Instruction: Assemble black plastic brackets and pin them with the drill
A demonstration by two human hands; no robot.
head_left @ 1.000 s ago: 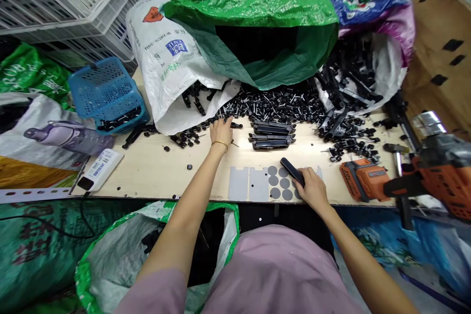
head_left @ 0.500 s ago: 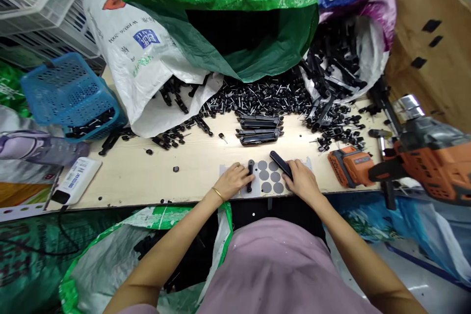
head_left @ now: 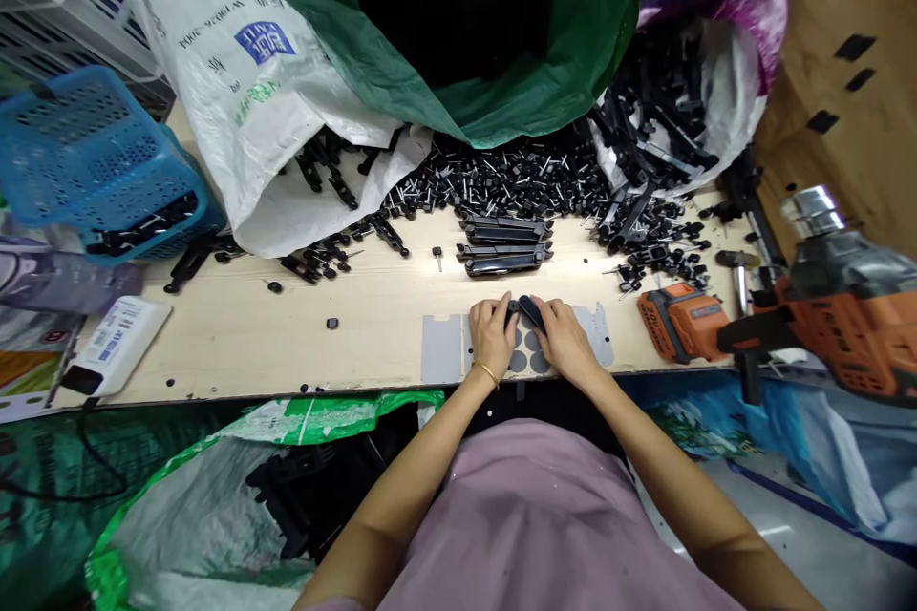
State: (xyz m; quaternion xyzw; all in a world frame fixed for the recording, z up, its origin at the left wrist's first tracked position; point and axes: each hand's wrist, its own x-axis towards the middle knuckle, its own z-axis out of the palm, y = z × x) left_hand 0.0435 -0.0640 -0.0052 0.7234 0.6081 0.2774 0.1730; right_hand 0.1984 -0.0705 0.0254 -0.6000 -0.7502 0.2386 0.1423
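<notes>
My left hand (head_left: 492,336) is closed around a small black plastic piece (head_left: 511,308), most of it hidden by the fingers. Close beside it, my right hand (head_left: 568,338) grips a longer black plastic bar (head_left: 531,312) that slants up to the left. The far ends of the two pieces come together; I cannot tell whether they are joined. Under the hands lie grey round stickers (head_left: 538,362) and a grey rectangular patch (head_left: 440,349). Just beyond, a short stack of black bar-shaped assemblies (head_left: 505,248) lies on the wooden table (head_left: 344,305).
A heap of small black parts with metal pins (head_left: 501,177) lies along the back, below a green sack (head_left: 458,115). At right are an orange battery (head_left: 674,322), a hammer (head_left: 741,282) and a power drill (head_left: 845,305). A blue basket (head_left: 93,153) stands left.
My left hand came back from the parts at the rear with a small black piece and moved right, up against the bar in my right hand. The view shifted too.
</notes>
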